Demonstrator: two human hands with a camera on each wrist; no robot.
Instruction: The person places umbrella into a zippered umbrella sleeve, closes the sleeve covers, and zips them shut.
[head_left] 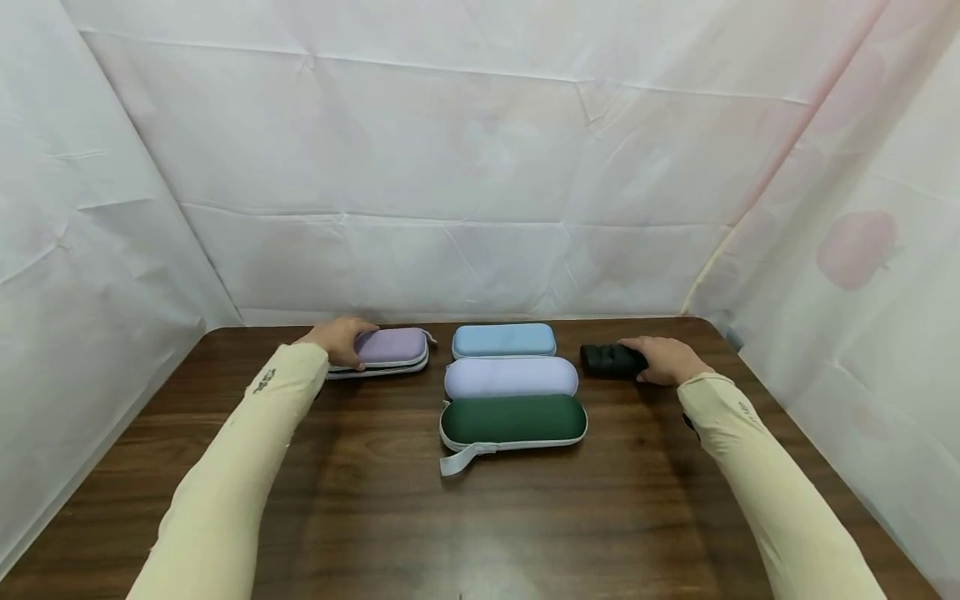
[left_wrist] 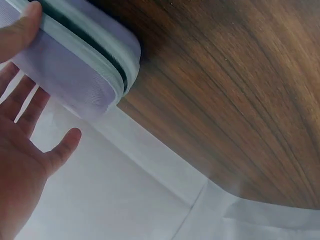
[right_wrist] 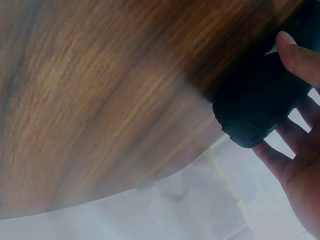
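At the back left, my left hand (head_left: 339, 340) grips a purple zip case (head_left: 392, 347) by its left end, thumb on the near side and fingers behind. The left wrist view shows a dark gap between the zip edges of this purple case (left_wrist: 70, 70), with the thumb near the gap. Over on the right, my right hand (head_left: 663, 360) holds a black, lumpy, oblong object (head_left: 611, 361), which lies on the table. In the right wrist view its rounded end (right_wrist: 250, 110) sits between the thumb and the fingers; its exact kind I cannot tell.
Between the hands, a light blue case (head_left: 504, 340), a lavender case (head_left: 512, 377) and a dark green case (head_left: 513, 419) lie in a row, front to back. A grey strap (head_left: 459, 461) trails from the green one. White sheeting (head_left: 450, 167) encloses the brown wooden table (head_left: 480, 533).
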